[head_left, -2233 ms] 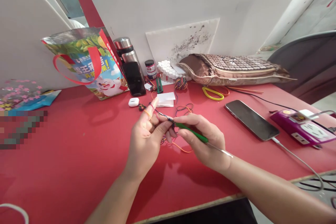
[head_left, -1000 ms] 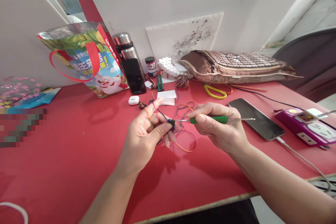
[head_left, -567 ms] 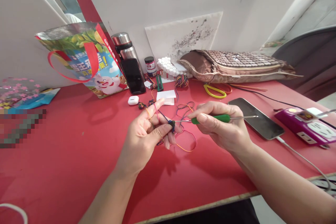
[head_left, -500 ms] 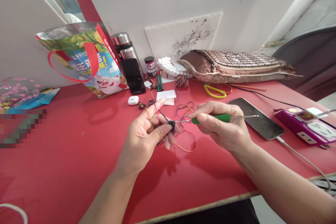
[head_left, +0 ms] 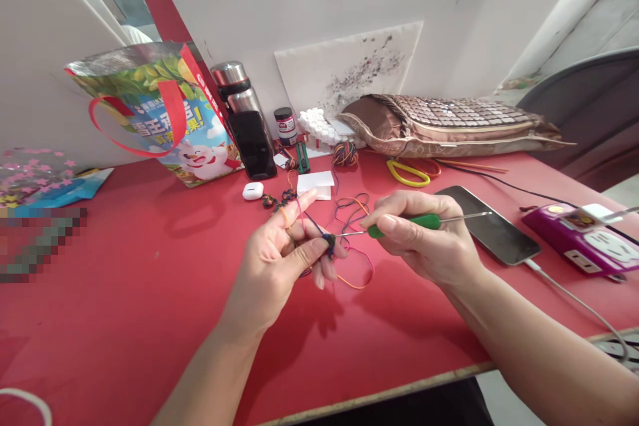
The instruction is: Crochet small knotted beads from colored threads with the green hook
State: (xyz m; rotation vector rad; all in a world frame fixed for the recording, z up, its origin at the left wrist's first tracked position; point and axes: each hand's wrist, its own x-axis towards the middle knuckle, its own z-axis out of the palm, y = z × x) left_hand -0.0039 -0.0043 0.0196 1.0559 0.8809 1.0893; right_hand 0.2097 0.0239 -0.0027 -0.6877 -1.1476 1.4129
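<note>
Well, the left hand (head_left: 272, 265) pinches a small dark piece (head_left: 330, 242) between thumb and fingers above the red table (head_left: 170, 306), yarn (head_left: 301, 213) looped over its raised forefinger, while the right hand (head_left: 433, 245), just apart from it, grips the hook (head_left: 426, 221) by its green handle, tip at the piece. Best hold that yarn taut and pinch close by the hook; whether the tip sits inside a stitch, I can't quite tell from where I stand.

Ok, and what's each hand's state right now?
Left hand: closed, pinching a small, dark, knotted yarn piece in its fingers.
Right hand: closed, holding a slim, green-handled metal hook.
</note>
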